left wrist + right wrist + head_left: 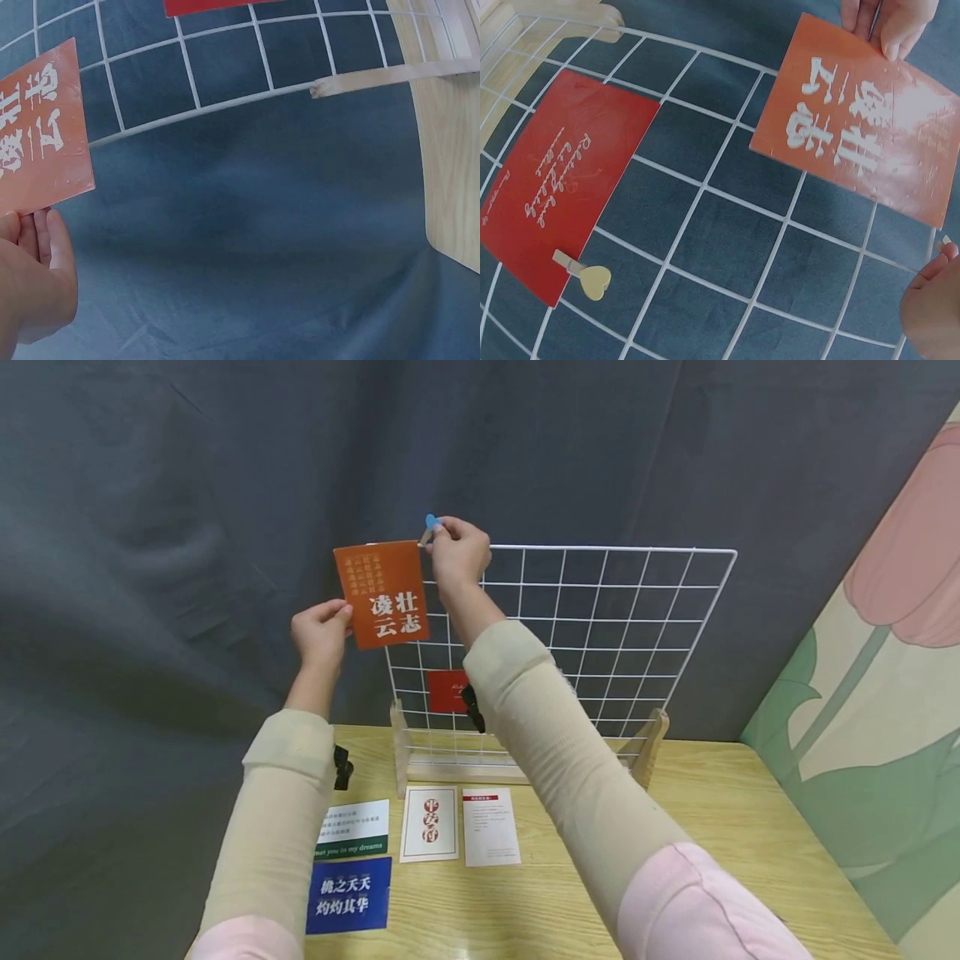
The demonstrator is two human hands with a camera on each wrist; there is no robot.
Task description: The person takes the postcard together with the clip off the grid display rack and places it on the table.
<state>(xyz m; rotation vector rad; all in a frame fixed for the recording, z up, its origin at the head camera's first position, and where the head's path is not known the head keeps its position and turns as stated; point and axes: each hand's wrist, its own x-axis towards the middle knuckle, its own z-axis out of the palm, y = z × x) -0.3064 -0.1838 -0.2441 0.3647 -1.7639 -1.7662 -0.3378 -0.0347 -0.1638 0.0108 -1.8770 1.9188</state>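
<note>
An orange card (367,578) with white characters is held up at the top left corner of the white wire grid (606,585). My left hand (321,628) pinches its left edge between thumb and fingers; the left wrist view also shows that hand (43,277) on the card's edge. At the card's upper right corner, my right hand (461,553) pinches a small wooden clothespin with a blue top (431,521). Whether the clothespin bites the card cannot be told. A red card (574,176) with white script hangs lower on the grid, with a yellow heart clothespin (594,282) at its edge.
Wooden feet (649,747) hold the grid upright on the wooden table (712,827). Before it lie a white-and-green card (356,827), a blue card (348,895), a white card with red characters (430,824) and a white text card (491,828). A dark cloth (187,568) hangs behind.
</note>
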